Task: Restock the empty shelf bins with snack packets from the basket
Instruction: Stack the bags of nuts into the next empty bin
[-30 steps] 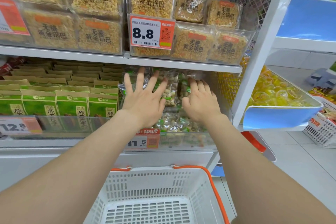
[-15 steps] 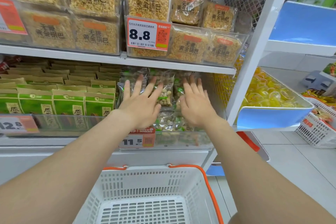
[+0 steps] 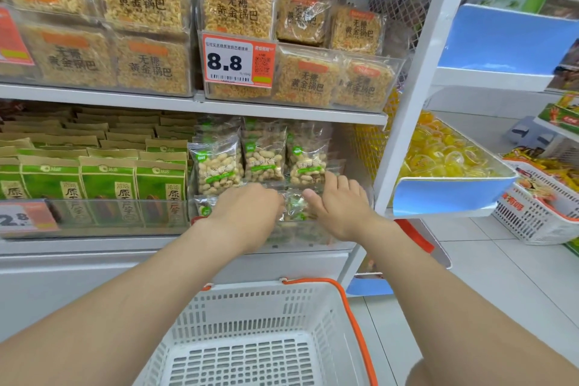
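Peanut packets (image 3: 264,155) stand in rows inside the clear shelf bin (image 3: 316,238), centre of frame, below the 8.8 price tag (image 3: 238,61). Left hand (image 3: 247,213) and right hand (image 3: 340,208) rest on the front row. The fingers of both bend down over the packets, but whether either pinches one cannot be told. Basket (image 3: 266,301), lower centre, shows no packets. Judgement: packets light, film slick and crinkly, nuts liable to crack if squeezed; take each by the top seam or flat sides, lightly
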